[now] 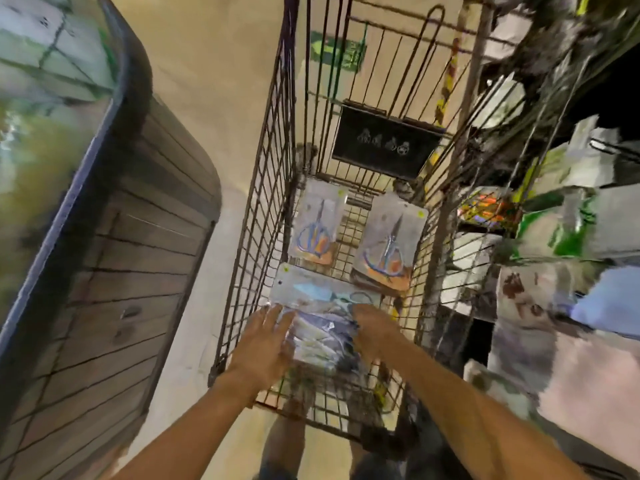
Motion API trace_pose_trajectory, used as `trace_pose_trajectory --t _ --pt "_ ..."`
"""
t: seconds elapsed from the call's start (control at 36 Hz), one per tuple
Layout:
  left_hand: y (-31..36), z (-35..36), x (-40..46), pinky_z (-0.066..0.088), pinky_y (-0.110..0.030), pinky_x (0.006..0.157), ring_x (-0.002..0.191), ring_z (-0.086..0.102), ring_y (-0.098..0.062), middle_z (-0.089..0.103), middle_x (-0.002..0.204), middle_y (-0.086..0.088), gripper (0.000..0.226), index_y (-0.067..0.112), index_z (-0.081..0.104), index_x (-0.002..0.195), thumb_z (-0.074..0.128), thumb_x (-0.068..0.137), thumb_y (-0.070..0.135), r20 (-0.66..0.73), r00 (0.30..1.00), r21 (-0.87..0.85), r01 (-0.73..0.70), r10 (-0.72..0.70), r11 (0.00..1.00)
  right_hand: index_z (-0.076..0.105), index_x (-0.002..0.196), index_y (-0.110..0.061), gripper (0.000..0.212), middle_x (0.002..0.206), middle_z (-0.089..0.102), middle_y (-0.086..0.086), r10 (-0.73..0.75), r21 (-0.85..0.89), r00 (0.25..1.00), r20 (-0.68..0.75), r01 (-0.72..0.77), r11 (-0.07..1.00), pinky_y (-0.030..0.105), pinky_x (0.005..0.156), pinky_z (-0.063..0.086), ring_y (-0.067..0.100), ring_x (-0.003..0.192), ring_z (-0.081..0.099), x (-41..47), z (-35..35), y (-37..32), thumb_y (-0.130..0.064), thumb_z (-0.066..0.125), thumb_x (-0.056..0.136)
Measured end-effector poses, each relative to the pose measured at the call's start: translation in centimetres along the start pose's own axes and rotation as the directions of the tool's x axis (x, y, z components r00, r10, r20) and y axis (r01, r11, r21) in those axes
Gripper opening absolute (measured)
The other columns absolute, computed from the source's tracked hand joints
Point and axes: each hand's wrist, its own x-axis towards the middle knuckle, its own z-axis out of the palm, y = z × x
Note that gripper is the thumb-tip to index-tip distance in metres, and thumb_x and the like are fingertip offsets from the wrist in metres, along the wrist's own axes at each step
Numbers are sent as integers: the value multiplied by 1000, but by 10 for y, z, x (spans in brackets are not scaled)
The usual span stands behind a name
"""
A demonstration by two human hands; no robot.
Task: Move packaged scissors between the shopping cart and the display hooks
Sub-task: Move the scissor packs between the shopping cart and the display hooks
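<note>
A wire shopping cart [263,209] stands in front of me with several packaged scissors on its floor. Two packs with orange cards lie further in: one at the left [317,225] and one at the right [389,245]. A stack of clear packs [320,327] lies nearest me, its top pack showing blue-handled scissors. My left hand [266,344] lies against the stack's left side with fingers fairly straight. My right hand [375,332] touches its right side; its fingertips are hidden behind the packs. The picture is blurred.
A wooden slatted display bin with a dark rim [114,258] stands to the left of the cart. Shelves with hanging packaged goods [554,209] crowd the right side. A black placard [386,142] hangs on the cart's far end. Beige floor runs between bin and cart.
</note>
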Motion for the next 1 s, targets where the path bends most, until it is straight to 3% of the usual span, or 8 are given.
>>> trace_pose_trajectory --t 0.08,0.22,0.33,0.5,0.64,0.72,0.86,1.0 --pt "-6 13 14 20 -42 115 136 46 -42 53 144 -17 59 14 42 145 44 90 35 48 999 9 8 -9 1000 42 145 -7 51 149 43 15 -9 3 1000 -19 9 1000 43 111 38 34 137 44 30 20 4 -13 54 96" --pt "-17 30 32 18 -43 124 148 23 -32 32 159 -8 72 19 30 154 20 87 43 131 990 15 48 -50 999 43 143 -1 52 147 42 19 -15 -62 998 -69 11 998 39 110 36 35 135 43 62 33 2 -12 56 94" --pt "-20 36 36 18 -39 121 143 24 -28 36 156 -8 59 21 35 151 48 95 35 65 998 -59 28 -24 998 39 146 -2 60 145 44 17 -84 -146 989 -124 65 987 39 116 30 36 138 38 76 49 9 -26 52 93" --pt "-19 33 36 -8 -34 118 154 2 -27 11 167 -4 65 32 4 160 36 104 39 152 986 -88 80 -66 993 48 138 -12 51 136 49 13 -99 -214 988 -117 72 974 39 107 37 32 128 39 73 55 11 -24 63 90" --pt "-29 47 35 9 -45 126 153 14 -27 24 163 -6 71 34 0 159 15 91 51 173 984 -47 56 -47 997 46 139 -11 48 145 40 12 -75 -101 991 -111 63 993 33 112 29 30 137 29 78 55 15 -26 60 95" --pt "-28 48 37 13 -46 126 155 6 -26 15 166 -4 72 33 -2 159 10 91 53 206 976 -52 83 -71 995 49 134 -8 48 143 43 15 -66 -75 993 -97 59 995 37 113 31 32 135 35 81 50 12 -34 62 96" --pt "-22 43 38 14 -42 126 155 1 -25 6 168 -2 67 32 -2 159 33 103 43 195 975 -67 119 -104 991 54 120 -14 44 123 55 9 -42 -32 990 -138 38 999 37 95 48 27 111 55 79 53 13 -40 70 88" --pt "-19 39 36 13 -43 126 155 -2 -22 5 168 3 66 37 0 158 35 104 42 246 961 -116 156 -124 981 41 140 -18 84 136 45 5 -50 21 967 -249 57 998 39 106 44 26 125 44 72 59 20 -61 73 76"
